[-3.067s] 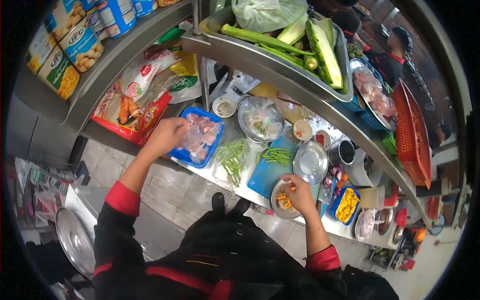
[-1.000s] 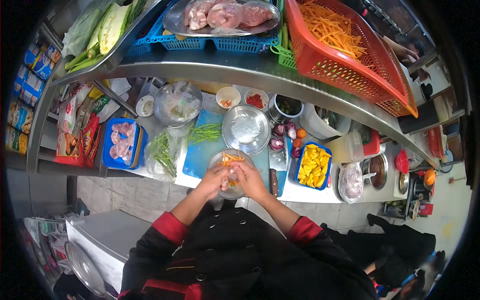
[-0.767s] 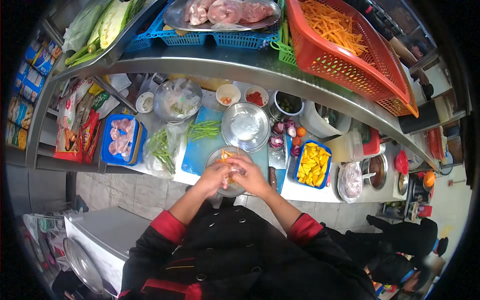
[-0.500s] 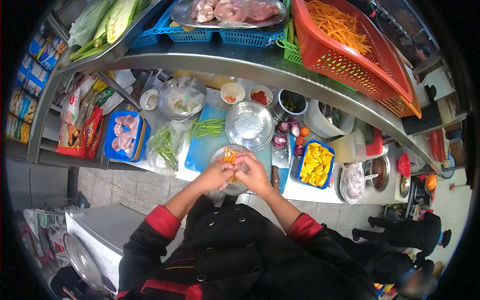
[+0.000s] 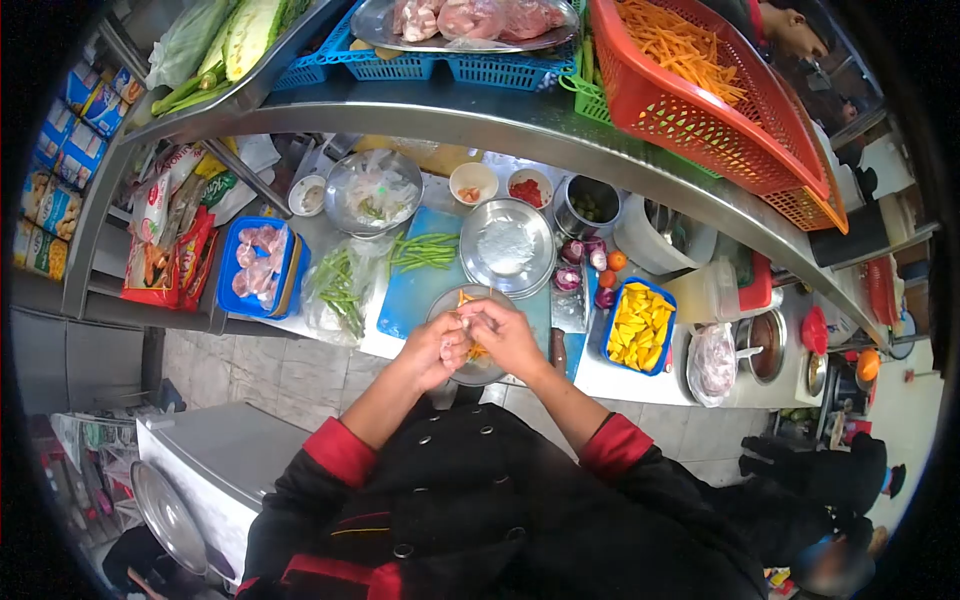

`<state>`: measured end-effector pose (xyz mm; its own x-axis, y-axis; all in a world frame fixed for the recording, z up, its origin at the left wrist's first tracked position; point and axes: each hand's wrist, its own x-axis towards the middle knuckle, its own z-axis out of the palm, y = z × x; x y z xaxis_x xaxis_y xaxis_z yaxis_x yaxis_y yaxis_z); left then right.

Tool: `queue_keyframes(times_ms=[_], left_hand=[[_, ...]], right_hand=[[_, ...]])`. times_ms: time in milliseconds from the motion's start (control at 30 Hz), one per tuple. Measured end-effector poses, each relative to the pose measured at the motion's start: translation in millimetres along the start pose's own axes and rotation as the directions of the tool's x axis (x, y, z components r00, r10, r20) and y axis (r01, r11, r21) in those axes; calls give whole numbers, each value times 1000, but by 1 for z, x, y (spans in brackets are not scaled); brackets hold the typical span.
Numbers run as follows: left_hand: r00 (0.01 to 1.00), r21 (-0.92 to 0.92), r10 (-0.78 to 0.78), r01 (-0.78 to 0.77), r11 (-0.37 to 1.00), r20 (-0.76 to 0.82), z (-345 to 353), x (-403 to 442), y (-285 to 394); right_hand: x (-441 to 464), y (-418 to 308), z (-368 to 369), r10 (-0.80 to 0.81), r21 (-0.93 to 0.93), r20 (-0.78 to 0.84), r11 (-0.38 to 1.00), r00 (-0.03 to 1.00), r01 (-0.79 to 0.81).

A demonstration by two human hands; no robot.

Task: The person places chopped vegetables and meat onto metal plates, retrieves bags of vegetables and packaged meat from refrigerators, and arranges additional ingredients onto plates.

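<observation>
Currently left fingers (image 5: 452, 350), right fingers (image 5: 488, 321) over bowl (image 5: 447, 299) | can't tell grip | plate (image 5: 486, 274) beyond | knife (image 5: 558, 347) right

A red basket (image 5: 700, 135) of orange strips (image 5: 690, 55) stands on the metal shelf (image 5: 420, 125), right of a platter (image 5: 373, 22) bearing raw meat (image 5: 470, 20); cans (image 5: 62, 205) stand at far left; beneath the shelf, 2 small bowls (image 5: 490, 178) sit side by side; purple onions (image 5: 567, 278) lie near a metal pot (image 5: 573, 228); a blue tray (image 5: 668, 335) holds yellow pieces (image 5: 638, 325); a round lid (image 5: 165, 515) stands beside a white cabinet (image 5: 225, 450).
</observation>
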<state>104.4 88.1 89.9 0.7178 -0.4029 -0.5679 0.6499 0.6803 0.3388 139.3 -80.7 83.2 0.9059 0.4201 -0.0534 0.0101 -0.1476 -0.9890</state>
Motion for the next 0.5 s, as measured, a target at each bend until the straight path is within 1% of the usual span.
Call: queue_keyframes(times_ms=[33,67,100,133,167,200,233,267,300,333,367,400,433,467,500], left_hand=[[1000,-1,0,0,1000,0,-2,1,1],[998,-18,-33,34,999,46,-6,2,1],[994,-35,-64,68,997,92,-10,3,0],[994,-37,-63,67,997,90,-14,6,-1],[980,-105,-83,104,989,182,-17,9,-2],[957,-167,-98,147,975,272,-19,11,-2],[957,-165,-101,150,975,271,-23,12,-2],[958,-125,-72,110,986,277,-26,13,-2],[958,-89,-39,67,994,285,-22,11,-1],[957,-91,-29,58,994,290,-17,9,1],[987,23,-5,1,1000,163,-12,7,2],[999,140,33,-37,989,32,-6,4,2],[999,135,39,-43,990,27,-2,4,1],[984,365,178,-157,918,-24,2,7,1],[947,579,320,-237,780,-43,3,7,3]], right_hand=[[1,3,3,-14,-29,-22,999,1000,14],[3,7,7,-12,-30,-19,999,1000,12],[7,10,13,32,82,-91,996,995,-25],[12,12,16,84,197,-158,979,984,-52],[19,14,16,84,197,-158,979,984,-52],[26,17,15,213,444,-134,886,968,-134],[30,21,16,329,660,-79,725,941,-198],[31,24,13,329,660,-81,725,941,-196],[31,28,8,361,777,4,585,933,-230],[34,31,1,370,863,97,431,924,-264],[36,35,-1,362,859,103,438,927,-266],[33,36,0,364,899,191,307,911,-312],[28,38,0,358,919,281,168,890,-358],[27,39,-3,355,916,288,169,889,-364],[24,27,-8,357,846,257,366,898,-387]])
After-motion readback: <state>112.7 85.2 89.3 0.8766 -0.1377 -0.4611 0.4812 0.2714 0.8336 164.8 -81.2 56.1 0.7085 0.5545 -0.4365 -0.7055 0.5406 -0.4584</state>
